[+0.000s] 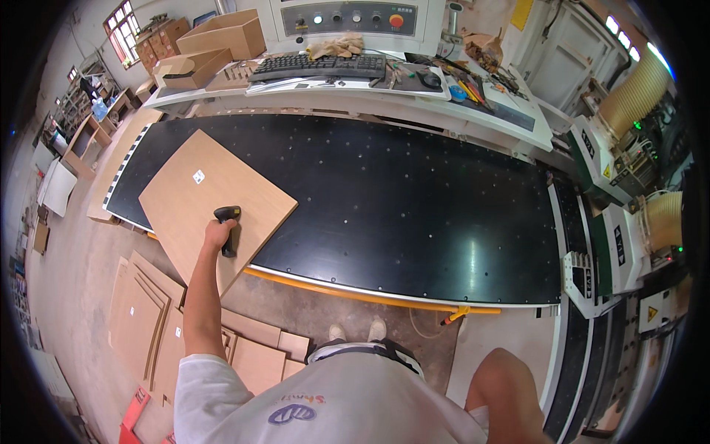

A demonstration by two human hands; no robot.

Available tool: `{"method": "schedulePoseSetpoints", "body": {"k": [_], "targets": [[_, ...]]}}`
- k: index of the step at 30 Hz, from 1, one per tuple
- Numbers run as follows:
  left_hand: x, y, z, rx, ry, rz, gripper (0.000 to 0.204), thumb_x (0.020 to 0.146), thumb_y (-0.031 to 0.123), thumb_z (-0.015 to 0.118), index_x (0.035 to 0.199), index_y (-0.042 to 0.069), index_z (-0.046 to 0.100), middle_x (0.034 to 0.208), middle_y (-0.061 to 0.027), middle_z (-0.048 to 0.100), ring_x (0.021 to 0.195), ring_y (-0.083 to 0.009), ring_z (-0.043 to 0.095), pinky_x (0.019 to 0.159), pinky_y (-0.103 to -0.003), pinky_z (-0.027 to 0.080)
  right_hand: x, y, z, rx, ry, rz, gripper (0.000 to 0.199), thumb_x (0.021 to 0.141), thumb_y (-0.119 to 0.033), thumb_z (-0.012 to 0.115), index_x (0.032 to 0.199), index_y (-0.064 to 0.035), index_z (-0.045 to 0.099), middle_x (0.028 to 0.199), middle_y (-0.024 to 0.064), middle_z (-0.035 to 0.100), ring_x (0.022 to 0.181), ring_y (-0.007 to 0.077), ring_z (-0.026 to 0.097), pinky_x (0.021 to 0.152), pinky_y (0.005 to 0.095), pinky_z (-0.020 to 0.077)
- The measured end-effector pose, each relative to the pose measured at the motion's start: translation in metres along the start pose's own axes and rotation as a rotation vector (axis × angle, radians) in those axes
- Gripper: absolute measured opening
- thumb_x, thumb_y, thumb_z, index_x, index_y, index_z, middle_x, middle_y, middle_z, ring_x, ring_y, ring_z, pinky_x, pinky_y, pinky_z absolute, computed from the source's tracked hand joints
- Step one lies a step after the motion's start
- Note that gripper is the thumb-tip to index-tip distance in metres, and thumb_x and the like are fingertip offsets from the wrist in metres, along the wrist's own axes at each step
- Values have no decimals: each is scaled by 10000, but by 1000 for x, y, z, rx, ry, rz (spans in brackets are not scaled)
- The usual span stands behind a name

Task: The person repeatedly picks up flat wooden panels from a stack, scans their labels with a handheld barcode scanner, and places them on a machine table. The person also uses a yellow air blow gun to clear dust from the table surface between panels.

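My left hand (218, 231) is wrapped round the grip of a dark handheld barcode scanner (229, 240). Below it lies a light-brown wood panel (177, 214), set at an angle on the left part of the black table (399, 214) and jutting past its front edge. A small white label (198, 176) is stuck on the panel, a little beyond the scanner. Of my right side only the bent arm shows at the lower right; the hand itself is out of sight.
Cut panels (140, 318) are stacked on the floor at left, near a red metal part (134, 411). Beyond the table, a shelf holds a keyboard (318, 66), gloves (336, 46) and tools. Machine heads with hoses (621, 244) stand at right; a yellow rail (355, 296) runs along the front.
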State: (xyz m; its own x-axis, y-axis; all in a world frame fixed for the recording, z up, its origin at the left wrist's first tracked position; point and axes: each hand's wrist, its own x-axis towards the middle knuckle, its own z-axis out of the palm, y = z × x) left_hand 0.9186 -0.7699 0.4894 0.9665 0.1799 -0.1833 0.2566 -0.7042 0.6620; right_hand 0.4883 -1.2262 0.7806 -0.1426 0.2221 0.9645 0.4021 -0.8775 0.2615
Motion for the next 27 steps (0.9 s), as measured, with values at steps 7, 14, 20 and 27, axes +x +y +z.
{"method": "schedulePoseSetpoints", "body": {"k": [7, 14, 20, 27], "targets": [[-7, -9, -6, -4, 66, -31, 597, 735, 400, 730, 961, -152, 704, 901, -251, 730, 844, -325, 724, 751, -400, 551, -203, 11, -51, -547, -95, 1412, 175, 1013, -123, 517, 891, -22, 595, 820, 69, 596, 775, 189, 570, 736, 339, 474], [3, -31, -4, -142, 58, -4, 539, 736, 407, 737, 916, -102, 733, 828, -148, 716, 760, -223, 667, 705, -389, 523, -540, -56, -154, -560, -947, 1581, 462, 861, -240, 695, 1264, -45, 579, 1075, 181, 661, 1059, 366, 629, 879, 447, 506], [17, -25, 9, -237, -35, 8, 534, 764, 372, 730, 976, -118, 710, 902, -141, 701, 826, -231, 647, 757, -363, 505, -600, -33, -108, -497, -593, 2007, 437, 833, -246, 734, 1210, -65, 607, 923, 122, 708, 927, 308, 716, 822, 427, 569], [23, -48, -1, -183, -11, 46, 449, 813, 354, 708, 943, -76, 716, 838, -91, 675, 759, -209, 635, 699, -345, 502, -534, -21, -117, -435, -108, 2272, 334, 1002, -345, 570, 1170, -56, 586, 859, 134, 704, 570, 192, 646, 509, 333, 526]]}}
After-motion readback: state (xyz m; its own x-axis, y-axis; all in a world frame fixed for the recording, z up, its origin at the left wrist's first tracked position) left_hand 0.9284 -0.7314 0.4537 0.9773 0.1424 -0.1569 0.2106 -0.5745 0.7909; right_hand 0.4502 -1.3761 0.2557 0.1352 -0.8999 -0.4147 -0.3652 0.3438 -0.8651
